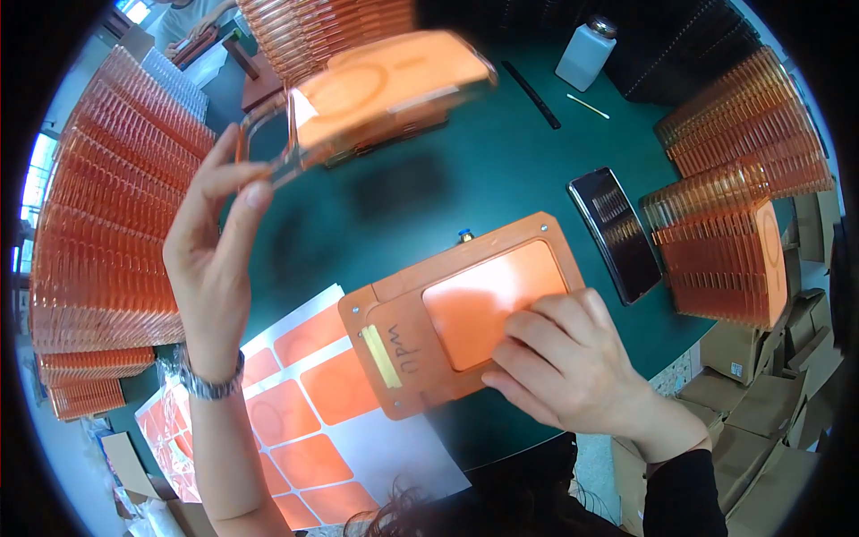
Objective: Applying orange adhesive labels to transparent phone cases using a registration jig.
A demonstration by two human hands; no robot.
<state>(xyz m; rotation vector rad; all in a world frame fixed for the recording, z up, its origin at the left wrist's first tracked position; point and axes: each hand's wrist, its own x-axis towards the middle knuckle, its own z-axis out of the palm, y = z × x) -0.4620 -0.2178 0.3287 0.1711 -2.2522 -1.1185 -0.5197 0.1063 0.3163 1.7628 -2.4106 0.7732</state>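
Head view: clear-framed case [292, 134] above green desk [528, 179]

Left hand [215, 228] pinches it toward the far edge; right hand [573, 362], grip unclear, curls over the brown fixture [394, 313] near the close edge. Cardboard boxes [761, 403] lie beyond the right edge.

l hand [211, 237] w/ clear pc [284, 167]; r hand [574, 362] on orange jig [407, 315]
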